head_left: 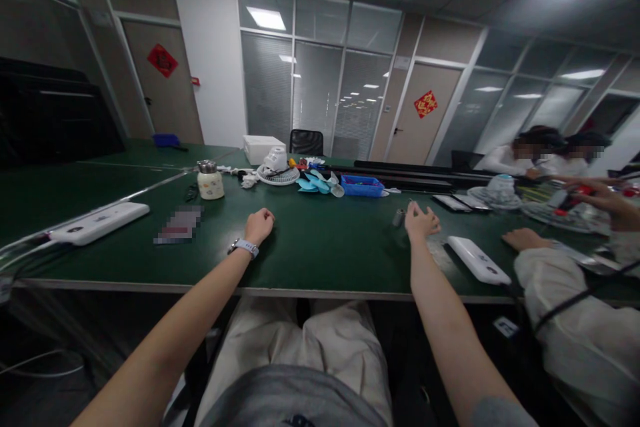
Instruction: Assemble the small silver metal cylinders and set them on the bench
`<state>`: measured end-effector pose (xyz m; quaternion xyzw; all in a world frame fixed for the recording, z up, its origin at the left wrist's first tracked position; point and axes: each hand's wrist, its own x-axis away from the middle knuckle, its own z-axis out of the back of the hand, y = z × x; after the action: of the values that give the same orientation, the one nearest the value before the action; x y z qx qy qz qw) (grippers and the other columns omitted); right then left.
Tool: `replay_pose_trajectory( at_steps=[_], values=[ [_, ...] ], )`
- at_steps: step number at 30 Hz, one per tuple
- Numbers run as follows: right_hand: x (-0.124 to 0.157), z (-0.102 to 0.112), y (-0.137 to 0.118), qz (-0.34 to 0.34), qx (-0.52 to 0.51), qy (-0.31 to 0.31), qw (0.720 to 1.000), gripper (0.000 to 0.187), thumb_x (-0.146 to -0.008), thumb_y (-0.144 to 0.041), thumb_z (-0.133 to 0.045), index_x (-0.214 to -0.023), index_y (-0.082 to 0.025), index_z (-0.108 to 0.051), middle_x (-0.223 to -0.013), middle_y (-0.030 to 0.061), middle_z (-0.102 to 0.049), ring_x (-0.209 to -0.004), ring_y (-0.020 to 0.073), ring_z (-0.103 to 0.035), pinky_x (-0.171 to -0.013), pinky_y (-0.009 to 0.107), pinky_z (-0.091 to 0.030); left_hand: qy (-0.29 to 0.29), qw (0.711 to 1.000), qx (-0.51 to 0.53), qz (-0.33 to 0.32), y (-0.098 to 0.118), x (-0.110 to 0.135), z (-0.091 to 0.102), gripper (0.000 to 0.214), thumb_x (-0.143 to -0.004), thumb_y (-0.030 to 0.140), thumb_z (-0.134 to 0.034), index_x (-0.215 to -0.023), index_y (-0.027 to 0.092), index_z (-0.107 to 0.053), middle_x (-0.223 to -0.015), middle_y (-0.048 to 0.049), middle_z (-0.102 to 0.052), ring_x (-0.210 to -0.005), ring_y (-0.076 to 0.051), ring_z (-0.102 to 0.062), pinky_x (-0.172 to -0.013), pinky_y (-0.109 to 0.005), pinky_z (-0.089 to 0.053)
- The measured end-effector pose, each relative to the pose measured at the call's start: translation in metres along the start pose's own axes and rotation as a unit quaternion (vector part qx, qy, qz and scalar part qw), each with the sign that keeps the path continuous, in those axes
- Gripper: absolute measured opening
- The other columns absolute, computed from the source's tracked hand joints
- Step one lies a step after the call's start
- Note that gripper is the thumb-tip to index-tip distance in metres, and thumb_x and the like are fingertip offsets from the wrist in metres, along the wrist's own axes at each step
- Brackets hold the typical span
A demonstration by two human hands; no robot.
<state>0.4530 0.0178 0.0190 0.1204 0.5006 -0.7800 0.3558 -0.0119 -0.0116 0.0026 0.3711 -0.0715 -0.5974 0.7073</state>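
My left hand (260, 225) rests on the green table (320, 247) with its fingers curled in, and I see nothing in it. A watch with a pale strap (243, 248) is on that wrist. Farther right, my right hand (423, 221) is over the table, thumb and forefinger pinched together. Whatever sits in the pinch is too small to make out. Just left of those fingertips is a small grey metal cylinder (399, 217); whether the fingers touch it I cannot tell.
Ahead are a fan part (278, 175), light-blue pieces (319, 183) and a blue tray (362, 185). A cream jar (211, 181) and white power bank (100, 223) stand left. Another white power bank (479, 260) lies right, beside a co-worker's hand (526, 239). More people sit beyond.
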Motion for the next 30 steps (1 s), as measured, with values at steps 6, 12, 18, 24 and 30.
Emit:
replay_pose_trajectory(
  at_steps=[6, 12, 18, 24, 30],
  values=[
    [0.013, 0.019, 0.016, -0.103, -0.012, 0.019, 0.994, 0.071, -0.079, -0.044, -0.060, -0.133, -0.005, -0.040, -0.128, 0.0271, -0.049, -0.121, 0.0362, -0.044, -0.100, 0.049, -0.034, -0.006, 1.000, -0.007, -0.003, -0.002, -0.003, -0.002, 0.019, -0.077, 0.021, -0.046, -0.078, 0.022, -0.066, -0.082, -0.0048, -0.070, -0.082, -0.021, -0.063, -0.073, -0.028, -0.044],
    [0.015, 0.021, 0.026, -0.102, 0.000, -0.079, 0.992, 0.046, -0.075, -0.037, -0.065, -0.114, -0.014, -0.056, -0.112, 0.0186, -0.062, -0.106, 0.0322, -0.058, -0.092, 0.044, -0.043, -0.005, 1.000, -0.006, -0.004, -0.003, -0.003, -0.002, 0.019, -0.077, 0.022, -0.046, -0.078, 0.023, -0.066, -0.082, -0.0047, -0.070, -0.083, -0.021, -0.063, -0.074, -0.028, -0.045],
    [0.009, 0.023, 0.025, -0.147, -0.026, -0.057, 0.987, 0.041, -0.067, -0.032, -0.072, -0.105, -0.019, -0.063, -0.108, 0.0138, -0.067, -0.102, 0.0306, -0.062, -0.088, 0.042, -0.046, -0.006, 1.000, -0.013, -0.012, -0.002, -0.001, -0.001, 0.019, -0.077, 0.022, -0.046, -0.077, 0.023, -0.065, -0.081, -0.0050, -0.070, -0.081, -0.021, -0.063, -0.072, -0.028, -0.044],
    [0.033, 0.021, -0.025, 0.038, -0.167, -0.023, 0.985, 0.043, -0.074, -0.035, -0.067, -0.113, -0.018, -0.060, -0.105, 0.0101, -0.069, -0.095, 0.0227, -0.065, -0.088, 0.036, -0.047, -0.012, 1.000, -0.015, -0.013, 0.000, -0.001, -0.001, 0.018, -0.077, 0.023, -0.047, -0.078, 0.023, -0.065, -0.083, -0.0052, -0.070, -0.081, -0.020, -0.063, -0.072, -0.027, -0.044],
    [0.139, -0.023, -0.118, 0.176, -0.347, -0.336, 0.858, 0.041, -0.064, -0.040, -0.077, -0.096, -0.018, -0.064, -0.092, 0.0072, -0.072, -0.082, 0.0198, -0.069, -0.076, 0.032, -0.055, 0.003, 1.000, 0.007, -0.015, 0.003, 0.003, 0.002, 0.018, -0.079, 0.025, -0.049, -0.082, 0.021, -0.067, -0.084, -0.0048, -0.070, -0.082, -0.019, -0.063, -0.073, -0.027, -0.044]
  ],
)
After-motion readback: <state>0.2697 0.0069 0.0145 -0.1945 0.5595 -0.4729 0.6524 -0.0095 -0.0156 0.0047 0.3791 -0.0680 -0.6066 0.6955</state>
